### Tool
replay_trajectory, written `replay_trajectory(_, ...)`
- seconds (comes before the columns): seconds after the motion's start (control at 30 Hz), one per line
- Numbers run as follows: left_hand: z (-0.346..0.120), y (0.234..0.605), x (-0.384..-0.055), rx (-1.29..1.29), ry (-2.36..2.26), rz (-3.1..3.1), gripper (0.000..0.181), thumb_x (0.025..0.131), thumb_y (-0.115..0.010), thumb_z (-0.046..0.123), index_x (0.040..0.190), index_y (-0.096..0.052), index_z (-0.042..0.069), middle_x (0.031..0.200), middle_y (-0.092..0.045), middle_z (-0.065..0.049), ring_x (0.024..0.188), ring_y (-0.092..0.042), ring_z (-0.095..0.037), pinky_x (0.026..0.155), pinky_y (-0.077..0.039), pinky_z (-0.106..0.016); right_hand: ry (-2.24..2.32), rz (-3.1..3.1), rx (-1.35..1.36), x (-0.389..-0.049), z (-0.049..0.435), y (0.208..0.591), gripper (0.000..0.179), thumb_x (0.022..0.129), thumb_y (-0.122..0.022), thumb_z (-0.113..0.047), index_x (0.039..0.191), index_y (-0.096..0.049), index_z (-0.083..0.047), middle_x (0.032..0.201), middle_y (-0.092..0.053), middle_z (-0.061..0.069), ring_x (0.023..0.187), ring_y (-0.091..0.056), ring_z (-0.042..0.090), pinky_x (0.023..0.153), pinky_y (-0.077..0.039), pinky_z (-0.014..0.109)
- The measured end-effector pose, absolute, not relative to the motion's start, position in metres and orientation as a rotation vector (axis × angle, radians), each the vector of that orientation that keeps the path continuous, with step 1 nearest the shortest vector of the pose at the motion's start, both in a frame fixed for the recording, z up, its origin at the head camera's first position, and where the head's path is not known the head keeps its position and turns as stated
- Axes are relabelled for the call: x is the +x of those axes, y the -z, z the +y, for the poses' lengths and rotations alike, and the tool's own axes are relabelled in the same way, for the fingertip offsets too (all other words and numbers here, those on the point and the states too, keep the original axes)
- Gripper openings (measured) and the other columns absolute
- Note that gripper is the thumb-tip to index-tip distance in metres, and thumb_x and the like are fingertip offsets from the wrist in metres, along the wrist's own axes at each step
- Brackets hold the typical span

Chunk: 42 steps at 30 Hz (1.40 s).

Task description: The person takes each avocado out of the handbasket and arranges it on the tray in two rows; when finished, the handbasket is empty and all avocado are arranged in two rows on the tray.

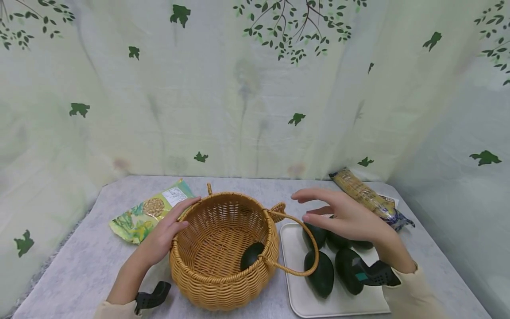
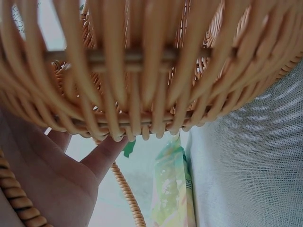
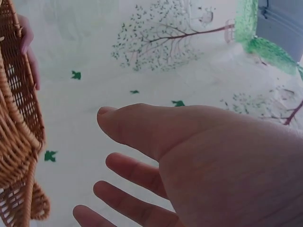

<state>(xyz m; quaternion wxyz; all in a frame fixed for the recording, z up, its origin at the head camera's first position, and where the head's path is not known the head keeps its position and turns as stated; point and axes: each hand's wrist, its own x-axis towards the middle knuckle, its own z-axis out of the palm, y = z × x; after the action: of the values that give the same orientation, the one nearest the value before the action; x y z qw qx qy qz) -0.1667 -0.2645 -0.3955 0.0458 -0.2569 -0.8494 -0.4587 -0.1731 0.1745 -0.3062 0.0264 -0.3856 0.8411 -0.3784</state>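
A round wicker basket (image 1: 221, 290) stands upright in the middle of the table, its looped handle folded down to the right. My left hand (image 1: 163, 239) holds its left rim, thumb over the edge and fingers along it. Inside, against the right wall, lies one dark green avocado (image 1: 251, 257). My right hand (image 1: 344, 217) hovers above the far part of a white tray (image 1: 295, 297), fingers spread and nothing in them. Several more avocados (image 1: 322, 277) lie on that tray, some partly hidden beneath the hand. In the right wrist view, the basket (image 3: 14, 142) is left of the extended fingers.
Behind the left hand lies a green and yellow food bag (image 1: 153, 210). At the back right, beyond the tray, is a long clear packet of pasta-like sticks (image 1: 360, 190). A leaf-printed curtain (image 1: 247, 133) closes off the table's back and sides.
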Motion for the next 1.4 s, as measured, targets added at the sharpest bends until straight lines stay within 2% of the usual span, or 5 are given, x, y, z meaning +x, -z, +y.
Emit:
replay_trajectory(0.3, -0.264, 0.397, -0.167, -0.788, 1.41, -2.591, 0.051, 0.111, -0.037, 0.015, 0.162, -0.034, 0.017, 0.164, -0.033, -0.016, 0.15, -0.026, -0.048, 0.106, -0.028, -0.078, 1.13, 2.547, -1.259, -0.181, 0.141, 0.298, 0.045, 0.101, -0.068, -0.023, 0.145, -0.057, -0.022, 0.141, -0.061, -0.006, 0.129, -0.06, 0.019, 0.093, -0.058, 0.031)
replay_trajectory(0.6, -0.265, 0.398, -0.168, -0.787, 1.398, -2.587, 0.051, 0.111, -0.037, 0.015, 0.162, -0.034, 0.02, 0.163, -0.034, -0.016, 0.15, -0.027, -0.047, 0.106, -0.029, -0.077, 1.1, 2.42, -1.271, -0.183, 0.111, 0.291, 0.045, 0.104, -0.064, -0.027, 0.147, -0.055, -0.018, 0.146, -0.058, 0.003, 0.131, -0.058, 0.022, 0.095, -0.057, 0.035)
replay_trajectory(0.77, -0.266, 0.398, -0.168, -0.794, 1.4, -2.583, 0.051, 0.111, -0.037, 0.015, 0.162, -0.034, 0.019, 0.163, -0.034, -0.016, 0.15, -0.026, -0.048, 0.107, -0.028, -0.077, 1.093, 2.362, -1.265, -0.187, 0.095, 0.291, 0.045, 0.103, -0.065, -0.027, 0.146, -0.055, -0.018, 0.145, -0.058, 0.002, 0.132, -0.056, 0.027, 0.094, -0.057, 0.032)
replay_trajectory(1.03, -0.265, 0.398, -0.168, -0.79, 1.416, -2.577, 0.051, 0.111, -0.037, 0.014, 0.161, -0.035, 0.019, 0.163, -0.034, -0.017, 0.15, -0.027, -0.046, 0.107, -0.028, -0.077, 0.984, 2.358, -1.31, -0.193, 0.069, 0.292, 0.045, 0.103, -0.065, -0.029, 0.146, -0.056, -0.02, 0.145, -0.058, -0.001, 0.13, -0.056, 0.013, 0.093, -0.056, 0.027)
replay_trajectory(1.4, -0.268, 0.401, -0.17, -0.769, 1.407, -2.599, 0.05, 0.112, -0.035, 0.017, 0.162, -0.034, 0.017, 0.163, -0.033, -0.017, 0.149, -0.027, -0.046, 0.108, -0.028, -0.076, 0.822, 2.398, -1.418, -0.203, 0.044, 0.3, 0.045, 0.104, -0.063, -0.033, 0.147, -0.057, -0.019, 0.144, -0.06, -0.003, 0.13, -0.056, 0.011, 0.104, -0.048, 0.031)
